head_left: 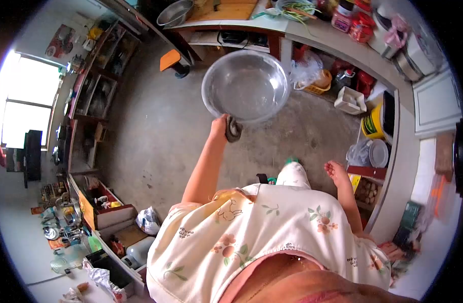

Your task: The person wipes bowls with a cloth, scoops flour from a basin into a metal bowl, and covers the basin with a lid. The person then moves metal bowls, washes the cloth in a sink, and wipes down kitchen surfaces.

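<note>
My left hand [221, 127] is stretched out in front of me and closed at the near rim of a large, shiny metal basin [245, 83]. A dark grey-brown cloth [234, 130] is bunched in the same hand, against the basin's edge. The basin hangs above the floor, tilted so that its inside faces me, and no contents show in it. Out to the right of my body, my right hand [335, 171] hangs with its fingers loosely bent and a little apart. Nothing shows in it.
A counter [337, 46] runs along the far and right sides, with goods on its lower shelf. An orange stool [170, 60] stands at the far left of the basin. Wooden shelves [92, 96] line the left wall. Grey concrete floor [150, 136] lies between.
</note>
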